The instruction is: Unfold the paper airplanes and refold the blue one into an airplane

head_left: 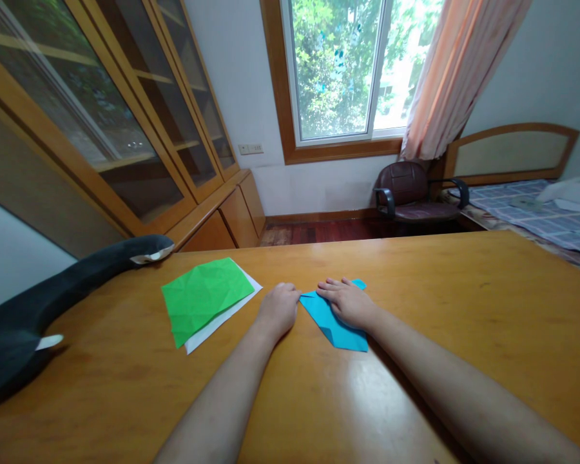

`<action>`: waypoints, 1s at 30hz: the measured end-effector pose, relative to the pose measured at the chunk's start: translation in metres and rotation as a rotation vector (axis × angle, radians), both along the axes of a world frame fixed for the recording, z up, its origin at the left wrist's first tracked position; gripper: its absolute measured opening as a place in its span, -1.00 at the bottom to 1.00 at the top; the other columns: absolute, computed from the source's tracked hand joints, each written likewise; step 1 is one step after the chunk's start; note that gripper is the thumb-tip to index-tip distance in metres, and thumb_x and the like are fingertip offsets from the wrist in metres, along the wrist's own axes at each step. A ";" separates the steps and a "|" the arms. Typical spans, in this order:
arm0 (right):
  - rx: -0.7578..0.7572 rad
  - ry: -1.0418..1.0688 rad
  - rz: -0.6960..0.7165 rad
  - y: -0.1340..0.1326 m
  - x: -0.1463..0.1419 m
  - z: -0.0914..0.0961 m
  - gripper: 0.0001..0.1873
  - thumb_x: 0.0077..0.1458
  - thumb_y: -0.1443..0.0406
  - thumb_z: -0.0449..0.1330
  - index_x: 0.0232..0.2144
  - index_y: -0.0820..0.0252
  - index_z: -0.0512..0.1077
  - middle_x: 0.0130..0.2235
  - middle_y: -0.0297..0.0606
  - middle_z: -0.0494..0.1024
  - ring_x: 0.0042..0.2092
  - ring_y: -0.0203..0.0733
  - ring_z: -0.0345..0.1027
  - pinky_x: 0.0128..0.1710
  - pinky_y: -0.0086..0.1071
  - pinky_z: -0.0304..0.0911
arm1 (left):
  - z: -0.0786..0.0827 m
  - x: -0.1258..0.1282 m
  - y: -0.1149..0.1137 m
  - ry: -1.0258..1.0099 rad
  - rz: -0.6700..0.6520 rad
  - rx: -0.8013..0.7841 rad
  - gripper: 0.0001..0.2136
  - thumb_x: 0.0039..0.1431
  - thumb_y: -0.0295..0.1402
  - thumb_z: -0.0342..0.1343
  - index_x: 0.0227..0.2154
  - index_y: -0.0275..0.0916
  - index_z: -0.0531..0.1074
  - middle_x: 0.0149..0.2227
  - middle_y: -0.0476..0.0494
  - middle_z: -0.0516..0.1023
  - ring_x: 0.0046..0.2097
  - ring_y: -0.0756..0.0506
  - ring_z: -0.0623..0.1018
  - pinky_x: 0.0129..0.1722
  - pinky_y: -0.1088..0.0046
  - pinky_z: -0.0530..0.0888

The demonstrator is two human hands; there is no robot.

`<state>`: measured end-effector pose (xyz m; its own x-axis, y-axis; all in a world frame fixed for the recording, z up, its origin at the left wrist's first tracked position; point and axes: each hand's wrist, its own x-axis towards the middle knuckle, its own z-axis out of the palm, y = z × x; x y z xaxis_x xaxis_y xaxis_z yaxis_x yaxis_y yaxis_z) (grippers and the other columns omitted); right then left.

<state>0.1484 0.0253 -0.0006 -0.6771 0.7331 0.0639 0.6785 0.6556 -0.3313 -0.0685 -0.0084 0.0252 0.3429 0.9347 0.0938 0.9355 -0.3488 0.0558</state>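
Observation:
A folded sheet of blue paper [336,325] lies on the wooden table, with creases across it and its narrow tip pointing left. My left hand [279,309] is closed at that tip, thumb and fingers pinching the paper's end; the fingertips are partly hidden. Pressed flat on top of the blue paper, my right hand [348,303] has its fingers stretched out and covers the sheet's middle. A small blue corner shows beyond the right fingers. Left of my left hand rests a creased green sheet of paper [205,296] over a white sheet [222,319].
A dark whale-shaped plush toy [77,283] lies along the table's [464,335] left side. Beyond the far edge stand a glass-door cabinet [174,129], a brown office chair [410,193] and a bed [536,212]. A window [338,71] with a pink curtain [459,71] is behind.

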 end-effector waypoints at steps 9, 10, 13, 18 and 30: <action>0.006 0.005 -0.021 0.000 -0.001 -0.003 -0.45 0.20 0.31 -0.07 0.23 0.03 0.24 0.27 -0.22 0.26 0.30 0.02 0.05 0.24 0.16 -0.09 | -0.030 0.043 -0.014 -0.029 -0.038 -0.120 -0.51 0.34 -0.31 -0.17 0.26 -0.42 0.14 0.31 -0.37 0.15 0.32 -0.26 0.18 0.28 0.13 0.17; 0.005 0.004 -0.023 0.000 -0.001 -0.003 -0.45 0.20 0.31 -0.07 0.23 0.03 0.25 0.27 -0.22 0.26 0.30 0.01 0.05 0.23 0.16 -0.09 | -0.031 0.044 -0.014 -0.019 -0.024 -0.127 -0.51 0.35 -0.32 -0.18 0.27 -0.43 0.13 0.31 -0.38 0.14 0.32 -0.26 0.17 0.28 0.13 0.17; 0.001 -0.004 -0.024 -0.001 -0.001 -0.002 -0.46 0.21 0.30 -0.07 0.23 0.02 0.25 0.28 -0.24 0.25 0.30 0.01 0.06 0.23 0.17 -0.09 | -0.033 0.048 -0.016 0.014 0.018 -0.116 -0.53 0.35 -0.35 -0.22 0.25 -0.46 0.16 0.30 -0.41 0.15 0.32 -0.28 0.17 0.27 0.13 0.19; -0.007 -0.014 -0.027 -0.001 -0.002 -0.001 -0.45 0.19 0.32 -0.07 0.22 0.01 0.25 0.28 -0.24 0.25 0.30 -0.01 0.05 0.24 0.16 -0.11 | -0.036 0.056 -0.020 0.085 0.099 -0.095 -0.55 0.33 -0.45 -0.22 0.22 -0.50 0.21 0.26 -0.49 0.22 0.29 -0.32 0.24 0.22 0.12 0.26; -0.017 -0.007 -0.034 -0.002 -0.002 0.000 -0.45 0.20 0.32 -0.07 0.22 0.02 0.26 0.28 -0.22 0.25 0.30 -0.01 0.06 0.24 0.17 -0.12 | -0.034 0.056 -0.022 0.112 0.082 0.004 -0.58 0.27 -0.49 -0.15 0.16 -0.49 0.29 0.19 -0.54 0.32 0.20 -0.32 0.37 0.13 0.14 0.36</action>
